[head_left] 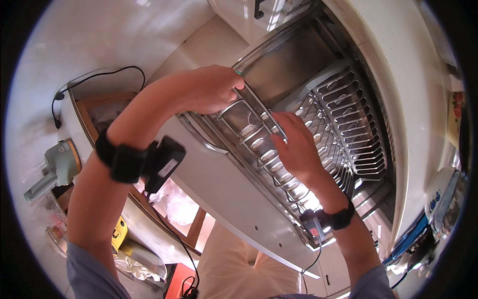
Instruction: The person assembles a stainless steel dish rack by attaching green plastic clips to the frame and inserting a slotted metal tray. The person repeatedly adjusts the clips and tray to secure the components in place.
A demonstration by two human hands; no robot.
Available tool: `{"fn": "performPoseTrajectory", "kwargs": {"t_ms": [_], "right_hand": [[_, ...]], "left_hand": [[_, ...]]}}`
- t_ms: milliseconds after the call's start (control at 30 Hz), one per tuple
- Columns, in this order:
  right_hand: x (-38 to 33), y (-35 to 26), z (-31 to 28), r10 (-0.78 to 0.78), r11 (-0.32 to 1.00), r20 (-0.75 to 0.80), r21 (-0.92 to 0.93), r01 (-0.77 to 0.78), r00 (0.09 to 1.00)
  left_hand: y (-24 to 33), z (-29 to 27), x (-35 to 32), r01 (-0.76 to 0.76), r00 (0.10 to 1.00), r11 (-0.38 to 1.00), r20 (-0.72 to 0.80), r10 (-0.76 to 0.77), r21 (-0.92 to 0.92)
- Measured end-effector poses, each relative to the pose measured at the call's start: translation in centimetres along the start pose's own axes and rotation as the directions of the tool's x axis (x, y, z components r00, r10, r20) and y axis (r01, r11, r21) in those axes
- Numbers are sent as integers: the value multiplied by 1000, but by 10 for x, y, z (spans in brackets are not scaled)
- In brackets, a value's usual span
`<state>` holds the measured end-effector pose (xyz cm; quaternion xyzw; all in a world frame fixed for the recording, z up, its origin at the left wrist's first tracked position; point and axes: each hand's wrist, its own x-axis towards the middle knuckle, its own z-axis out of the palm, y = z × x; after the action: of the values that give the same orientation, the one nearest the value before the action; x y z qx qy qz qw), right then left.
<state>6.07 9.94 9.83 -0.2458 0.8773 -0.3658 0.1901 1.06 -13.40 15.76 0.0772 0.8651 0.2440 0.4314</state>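
Observation:
A pull-out kitchen drawer with a white front (199, 162) stands before me, fitted with metal wire racks. Between my two hands runs a thin metal bar (257, 103), slanting across the drawer; it seems to belong to a wire piece with looped prongs. My left hand (211, 89) has its fingers curled round the bar's far end. Closed on the nearer part of the same bar is my right hand (296, 147), thumb and fingers pinching it. A slotted dish rack (348, 124) fills the drawer's right side. Whether the bar is fixed to the racks I cannot tell.
Left of the drawer, another drawer (191, 229) holds plastic bags. A grey-green handheld appliance (62, 162) and a black cable (102, 70) lie further left. The pale counter edge (398, 99) curves along the right. A curved metal handle (204, 137) juts from the drawer front.

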Motion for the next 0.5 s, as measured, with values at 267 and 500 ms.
{"fn": "performPoseTrajectory", "kwargs": {"t_ms": [267, 500], "right_hand": [[81, -3, 39, 27, 968, 132, -251, 7, 991], [134, 33, 71, 76, 964, 191, -264, -23, 979]], "left_hand": [[-26, 28, -70, 6, 731, 996, -679, -63, -85], [-25, 46, -65, 86, 475, 982, -873, 109, 170]]}}
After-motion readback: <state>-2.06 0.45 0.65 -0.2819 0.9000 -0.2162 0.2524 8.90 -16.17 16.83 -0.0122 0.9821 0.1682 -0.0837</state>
